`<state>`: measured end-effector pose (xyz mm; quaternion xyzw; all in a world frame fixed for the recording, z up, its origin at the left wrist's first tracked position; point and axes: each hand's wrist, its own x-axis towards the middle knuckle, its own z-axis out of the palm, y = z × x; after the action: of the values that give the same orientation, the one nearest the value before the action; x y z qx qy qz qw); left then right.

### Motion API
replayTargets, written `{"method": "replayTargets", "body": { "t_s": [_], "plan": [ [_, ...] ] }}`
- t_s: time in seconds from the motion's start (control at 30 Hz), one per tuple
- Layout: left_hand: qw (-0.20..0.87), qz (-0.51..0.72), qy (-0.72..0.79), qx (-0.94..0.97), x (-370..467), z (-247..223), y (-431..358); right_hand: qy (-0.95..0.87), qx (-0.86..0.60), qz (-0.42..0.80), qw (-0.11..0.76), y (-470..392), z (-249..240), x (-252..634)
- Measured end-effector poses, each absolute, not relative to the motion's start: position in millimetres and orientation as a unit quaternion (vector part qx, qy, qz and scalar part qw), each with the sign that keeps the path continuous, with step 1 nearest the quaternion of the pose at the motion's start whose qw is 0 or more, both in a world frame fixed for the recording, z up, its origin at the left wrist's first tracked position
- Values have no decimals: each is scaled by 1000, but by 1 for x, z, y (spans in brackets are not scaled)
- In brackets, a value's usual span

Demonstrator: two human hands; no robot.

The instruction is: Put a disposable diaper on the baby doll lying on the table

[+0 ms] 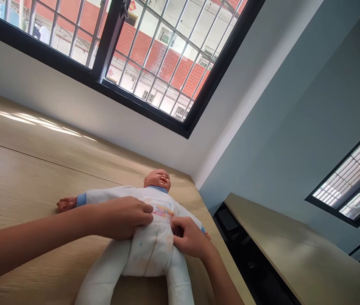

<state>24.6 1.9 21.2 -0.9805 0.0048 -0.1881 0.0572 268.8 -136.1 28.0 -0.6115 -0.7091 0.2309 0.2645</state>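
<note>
A baby doll (159, 180) lies on its back on the wooden table, head away from me, in a white top with blue cuffs and collar. Around its hips is a white diaper (151, 250) with a coloured printed band at the waist. My left hand (125, 216) is closed at the diaper's left waist edge, fingers curled over the front. At the right waist edge, my right hand (189, 237) pinches the side of the diaper between thumb and fingers. The doll's white legs extend toward me, spread apart.
The wooden table (23, 169) meets a white wall below a barred window (163, 55). Right of the table, past a dark gap, stands another wooden surface (281, 237). A second window (351, 178) is at the far right.
</note>
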Motion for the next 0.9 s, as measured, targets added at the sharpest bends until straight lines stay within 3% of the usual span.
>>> {"method": "replayTargets", "body": {
  "t_s": [0.17,0.37,0.47,0.57,0.7,0.9],
  "plan": [
    [-67,-164,-5,-984,16,34,0,-696,-601,282,273,-134,26,274],
    [32,-175,0,-984,24,25,-1,-689,-607,278,282,-134,24,274],
    [-61,-159,-12,-985,20,33,1,-678,-592,322,295,-133,24,279],
    [-174,-160,-47,-971,15,39,11,-639,-579,347,370,-128,19,281],
    [-185,-236,-193,-934,21,25,35,-584,-591,299,469,-118,8,280],
    [-211,-261,-249,-909,34,-3,56,-564,-635,212,483,-107,-2,279]
  ]
}}
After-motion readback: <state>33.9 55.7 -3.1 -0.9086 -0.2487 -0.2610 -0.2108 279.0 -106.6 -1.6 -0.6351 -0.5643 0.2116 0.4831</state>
